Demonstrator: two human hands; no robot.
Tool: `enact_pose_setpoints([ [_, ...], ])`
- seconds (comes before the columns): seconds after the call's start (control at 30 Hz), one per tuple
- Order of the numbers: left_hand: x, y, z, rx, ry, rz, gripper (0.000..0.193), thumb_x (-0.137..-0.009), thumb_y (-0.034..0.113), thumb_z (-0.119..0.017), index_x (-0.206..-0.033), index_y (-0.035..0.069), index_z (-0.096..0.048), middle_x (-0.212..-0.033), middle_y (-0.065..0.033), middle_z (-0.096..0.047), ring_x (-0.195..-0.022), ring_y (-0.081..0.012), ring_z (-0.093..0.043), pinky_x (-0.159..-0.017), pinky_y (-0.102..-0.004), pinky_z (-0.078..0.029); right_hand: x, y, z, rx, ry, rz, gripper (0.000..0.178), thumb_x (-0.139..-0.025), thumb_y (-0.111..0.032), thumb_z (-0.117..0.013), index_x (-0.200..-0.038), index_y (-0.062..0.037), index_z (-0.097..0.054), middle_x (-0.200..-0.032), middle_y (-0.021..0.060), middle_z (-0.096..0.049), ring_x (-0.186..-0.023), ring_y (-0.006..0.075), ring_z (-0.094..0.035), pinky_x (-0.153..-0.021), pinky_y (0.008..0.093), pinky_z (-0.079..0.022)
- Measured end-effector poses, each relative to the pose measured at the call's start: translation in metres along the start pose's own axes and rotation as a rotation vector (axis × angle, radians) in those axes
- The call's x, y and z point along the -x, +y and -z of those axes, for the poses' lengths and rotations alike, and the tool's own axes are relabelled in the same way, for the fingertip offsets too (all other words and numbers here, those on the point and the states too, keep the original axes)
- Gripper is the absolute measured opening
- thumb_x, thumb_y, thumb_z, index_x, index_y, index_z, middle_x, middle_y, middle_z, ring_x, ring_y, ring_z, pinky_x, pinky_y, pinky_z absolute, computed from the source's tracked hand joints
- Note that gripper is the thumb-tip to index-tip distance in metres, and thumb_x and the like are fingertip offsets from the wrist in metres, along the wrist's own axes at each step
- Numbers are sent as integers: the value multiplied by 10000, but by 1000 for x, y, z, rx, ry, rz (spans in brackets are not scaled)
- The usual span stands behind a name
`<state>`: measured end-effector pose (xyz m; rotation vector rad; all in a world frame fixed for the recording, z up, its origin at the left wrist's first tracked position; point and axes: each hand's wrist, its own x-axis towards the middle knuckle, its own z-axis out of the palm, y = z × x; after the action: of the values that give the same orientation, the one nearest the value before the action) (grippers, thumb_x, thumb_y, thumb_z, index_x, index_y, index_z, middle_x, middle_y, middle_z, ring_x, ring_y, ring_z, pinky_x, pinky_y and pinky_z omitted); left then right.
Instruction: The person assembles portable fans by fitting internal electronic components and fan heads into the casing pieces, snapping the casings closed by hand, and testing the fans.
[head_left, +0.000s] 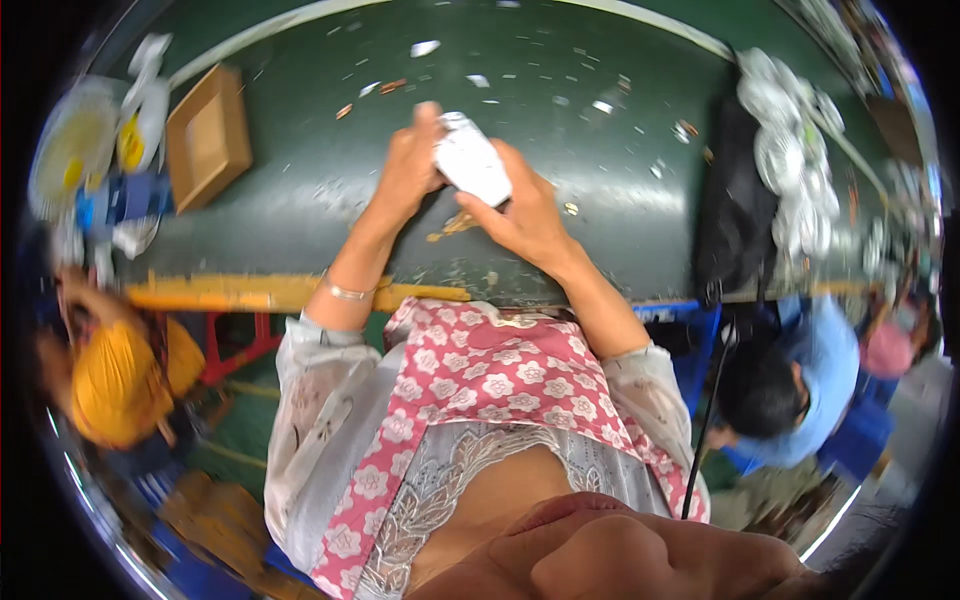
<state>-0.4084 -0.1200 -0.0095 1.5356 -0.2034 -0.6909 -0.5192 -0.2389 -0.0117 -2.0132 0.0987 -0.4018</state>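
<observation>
Above the dark green tabletop [330,200] I hold a white, rounded, roughly rectangular object [472,162] between both hands. It looks like a plastic case, but its exact kind does not show. My left hand [410,160] grips the far left end, its thumb side slightly blurred. Around the near right end my right hand [530,212] is closed, thumb along the lower edge and fingers behind. Some of the fingers are hidden by the object. Small tan pieces [455,224] lie on the table just below it.
Paper and brown scraps litter the table's far part. At left stand an open cardboard box [208,140] and a clear-wrapped bundle [75,150]. A black bag [738,190] and clear plastic-wrapped coils [790,150] lie at right. People sit on both sides, in yellow and in blue.
</observation>
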Motion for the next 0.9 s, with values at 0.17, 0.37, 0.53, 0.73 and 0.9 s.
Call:
enact_pose_setpoints([
  [0.17, -9, -13, 3, -7, -207, -15, 636, -875, 650, -139, -639, 107, -368, -596, -53, -486, -433, -81, -326, -372, -204, -238, 8, -2, 45, 63, 356, 23, 493, -737, -169, -688, -1147, 0, -473, -1002, 183, -583, -886, 322, -594, -733, 352, -476],
  [0.37, -11, -10, -3, -232, -193, -112, 316, -937, 281, -457, -736, 43, -511, -607, -12, -489, -484, -39, -382, -429, -185, -314, 117, -24, 131, -42, 85, -309, 489, -705, -144, -696, -1136, -13, -504, -1041, 155, -587, -955, 283, -591, -792, 336, -464],
  [0.53, -10, -12, -13, -280, -163, -149, 287, -927, 237, -488, -715, 45, -508, -589, 6, -474, -485, -28, -369, -431, -176, -309, 236, -10, 151, 35, -94, -747, 480, -676, -166, -704, -1097, -13, -530, -970, 159, -610, -895, 279, -601, -763, 350, -464],
  [0.73, -6, -12, -16, -340, -150, -184, 267, -928, 216, -488, -721, 48, -509, -596, 2, -474, -490, -35, -370, -440, -180, -305, 344, 57, 138, 50, 120, -1240, 516, -651, -226, -720, -1054, 36, -534, -790, 131, -601, -724, 200, -584, -649, 317, -458],
  [0.9, -6, -16, -9, -337, -161, -171, 255, -928, 194, -486, -739, 26, -515, -588, -4, -476, -481, -40, -381, -445, -181, -306, 306, 47, 134, -389, 325, -1125, 495, -719, -169, -686, -1141, 11, -503, -714, 21, -553, -601, 83, -512, -520, 228, -398],
])
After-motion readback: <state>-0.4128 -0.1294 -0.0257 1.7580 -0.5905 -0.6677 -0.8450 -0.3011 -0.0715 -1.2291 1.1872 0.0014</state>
